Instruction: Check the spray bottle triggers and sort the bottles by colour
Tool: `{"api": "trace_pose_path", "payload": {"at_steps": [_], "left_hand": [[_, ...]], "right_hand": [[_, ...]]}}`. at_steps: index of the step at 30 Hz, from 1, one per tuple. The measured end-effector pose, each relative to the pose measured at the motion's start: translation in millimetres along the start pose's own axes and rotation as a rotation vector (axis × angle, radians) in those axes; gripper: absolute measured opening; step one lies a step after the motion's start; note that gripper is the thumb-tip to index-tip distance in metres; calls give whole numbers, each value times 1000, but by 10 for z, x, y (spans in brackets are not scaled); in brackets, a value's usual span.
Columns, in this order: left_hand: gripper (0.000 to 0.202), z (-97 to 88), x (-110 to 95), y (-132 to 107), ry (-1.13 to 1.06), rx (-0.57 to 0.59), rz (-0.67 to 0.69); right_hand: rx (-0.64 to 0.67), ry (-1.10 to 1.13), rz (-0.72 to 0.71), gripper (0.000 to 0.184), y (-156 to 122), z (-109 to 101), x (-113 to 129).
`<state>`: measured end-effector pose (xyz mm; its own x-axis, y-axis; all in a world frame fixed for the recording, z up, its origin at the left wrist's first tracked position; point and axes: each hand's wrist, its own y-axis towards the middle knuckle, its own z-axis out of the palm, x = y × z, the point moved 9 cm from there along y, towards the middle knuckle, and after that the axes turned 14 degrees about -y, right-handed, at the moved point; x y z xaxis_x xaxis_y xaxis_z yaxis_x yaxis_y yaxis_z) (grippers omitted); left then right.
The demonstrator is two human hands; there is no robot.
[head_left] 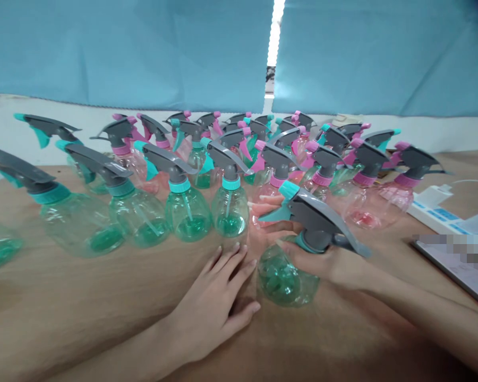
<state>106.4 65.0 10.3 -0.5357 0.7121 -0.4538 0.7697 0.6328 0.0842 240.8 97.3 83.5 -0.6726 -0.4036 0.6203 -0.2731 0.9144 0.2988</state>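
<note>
My right hand (314,260) is wrapped round the neck of a green spray bottle (284,278), just under its grey and teal trigger head. The bottle tilts a little, and its fingers partly cover the neck. Flat on the wooden table (143,329) lies my left hand (219,292), fingers spread, holding nothing. Beyond its fingertips stands another green spray bottle (230,212) with a teal collar. To the left of that one is a similar green spray bottle (188,217).
Several pink and green spray bottles stand in rows behind, among them a pink spray bottle (398,193) at the right. A white power strip (438,209) and a tablet-like device (458,265) lie at the right edge. A blue curtain (143,53) hangs behind.
</note>
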Motion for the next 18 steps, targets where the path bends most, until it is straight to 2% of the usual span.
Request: {"api": "trace_pose_path", "payload": {"at_steps": [2, 7, 14, 18], "left_hand": [[54, -4, -3, -4, -5, -8, 5], [54, -9, -4, 8, -19, -18, 12], [55, -16, -5, 12, -14, -7, 1], [54, -13, -2, 4, -21, -19, 4]], "right_hand": [[26, -16, 42, 12, 1, 21, -46], [94, 69, 63, 8, 22, 66, -9], [116, 104, 46, 15, -6, 111, -62], [105, 131, 69, 11, -34, 118, -141]]}}
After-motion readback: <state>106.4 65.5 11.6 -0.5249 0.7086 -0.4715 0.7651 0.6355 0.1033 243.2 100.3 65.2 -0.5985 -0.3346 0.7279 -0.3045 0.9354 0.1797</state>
